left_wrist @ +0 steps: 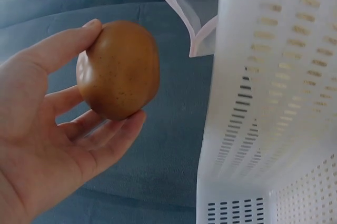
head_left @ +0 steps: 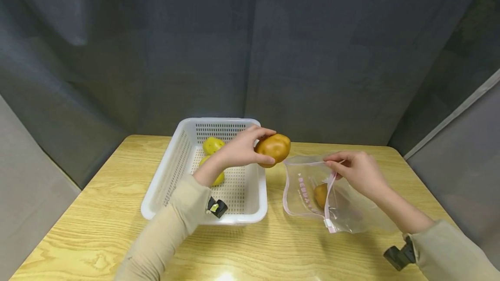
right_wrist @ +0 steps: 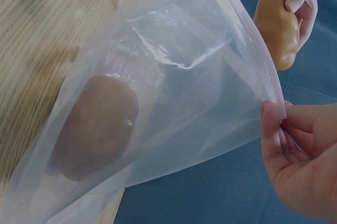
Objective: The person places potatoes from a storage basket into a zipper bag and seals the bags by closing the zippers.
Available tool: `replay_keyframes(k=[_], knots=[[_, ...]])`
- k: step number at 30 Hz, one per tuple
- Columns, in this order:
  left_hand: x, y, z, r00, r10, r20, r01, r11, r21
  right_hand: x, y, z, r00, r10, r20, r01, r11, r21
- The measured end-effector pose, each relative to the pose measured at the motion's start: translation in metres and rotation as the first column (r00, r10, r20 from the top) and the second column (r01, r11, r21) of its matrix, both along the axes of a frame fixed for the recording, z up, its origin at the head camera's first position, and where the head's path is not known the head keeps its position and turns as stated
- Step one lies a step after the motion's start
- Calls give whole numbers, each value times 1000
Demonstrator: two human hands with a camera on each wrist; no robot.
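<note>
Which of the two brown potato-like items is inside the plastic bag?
The brown item seen through the clear bag, whose edge the right hand pinches; the other item is outside, held in the left hand.

1. Head view. I see light, apparently from overhead, warming the tabletop (head_left: pixel 297 250); a burnt-out glare spot marks its near edge, and the curtain (head_left: pixel 250 47) reads dark.
2. Same view. Soft shadows lie beside the basket (head_left: pixel 242 219) and bag (head_left: pixel 297 196).
3. Left-wrist view. Dimmer, bluish; a pale highlight sits on the held brown item (left_wrist: pixel 124 74).
4. Right-wrist view. Muted; white reflections streak the bag, whose cloudy film blurs the enclosed brown item (right_wrist: pixel 97 129).
</note>
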State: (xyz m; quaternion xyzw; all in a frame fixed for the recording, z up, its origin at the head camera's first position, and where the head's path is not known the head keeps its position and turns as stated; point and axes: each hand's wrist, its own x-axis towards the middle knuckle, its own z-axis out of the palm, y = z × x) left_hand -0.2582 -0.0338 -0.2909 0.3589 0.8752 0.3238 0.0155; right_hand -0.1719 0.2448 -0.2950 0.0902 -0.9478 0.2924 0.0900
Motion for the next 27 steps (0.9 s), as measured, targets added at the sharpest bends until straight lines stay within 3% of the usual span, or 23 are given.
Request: replay_keyframes(k=[27], knots=[[10, 7, -2, 999, -42, -5, 42, 999, -9, -4, 0, 2, 1000, 0, 13, 1, 1000, -15]])
